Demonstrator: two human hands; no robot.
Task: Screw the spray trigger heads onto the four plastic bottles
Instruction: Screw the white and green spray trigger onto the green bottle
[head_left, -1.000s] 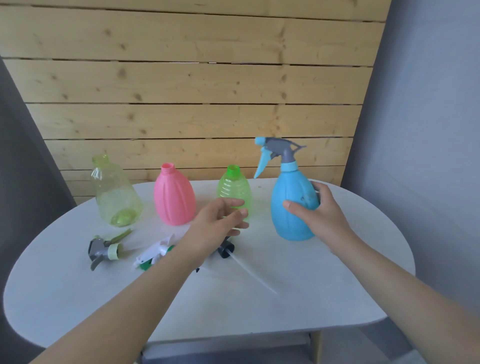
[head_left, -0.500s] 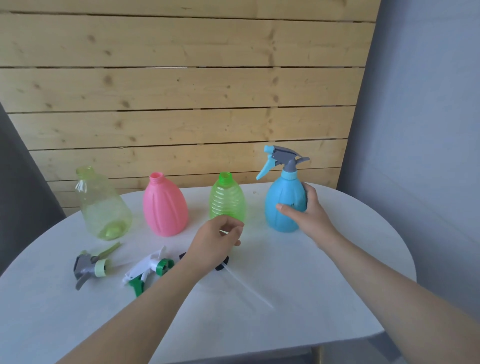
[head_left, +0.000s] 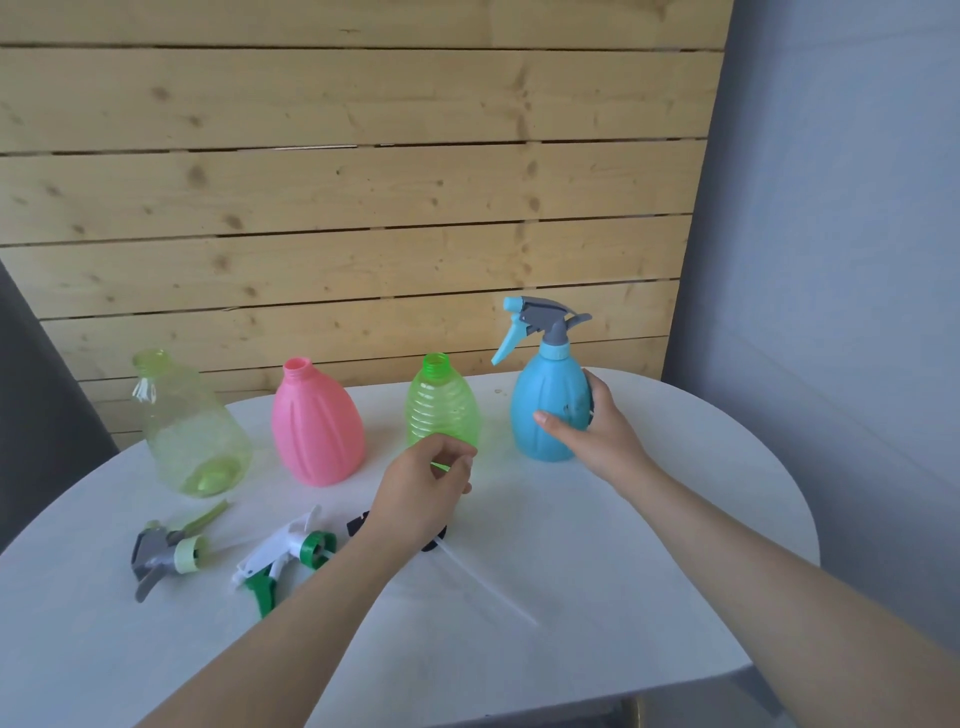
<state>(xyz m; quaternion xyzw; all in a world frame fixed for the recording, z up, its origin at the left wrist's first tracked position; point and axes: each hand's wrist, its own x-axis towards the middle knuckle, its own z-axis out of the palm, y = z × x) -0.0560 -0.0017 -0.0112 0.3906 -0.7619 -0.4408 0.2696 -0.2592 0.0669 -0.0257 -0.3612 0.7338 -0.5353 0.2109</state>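
Four bottles stand in a row at the back of the white table: a pale clear-green bottle, a pink bottle, a green ribbed bottle and a blue bottle. The blue one carries a grey and blue trigger head. My right hand grips its right side. My left hand hovers with curled fingers in front of the green ribbed bottle, holding nothing. Under it lies a black trigger head, mostly hidden, with a clear dip tube. A grey and pale-green head and a white and green head lie loose.
A wooden plank wall rises directly behind the bottles. A grey wall stands at the right and a dark panel at the left. The table's rounded front edge runs near the bottom of the view.
My right hand has pushed the blue bottle back into line with the other bottles. My left hand has drawn back slightly and curled its fingers. The view has tilted upward.
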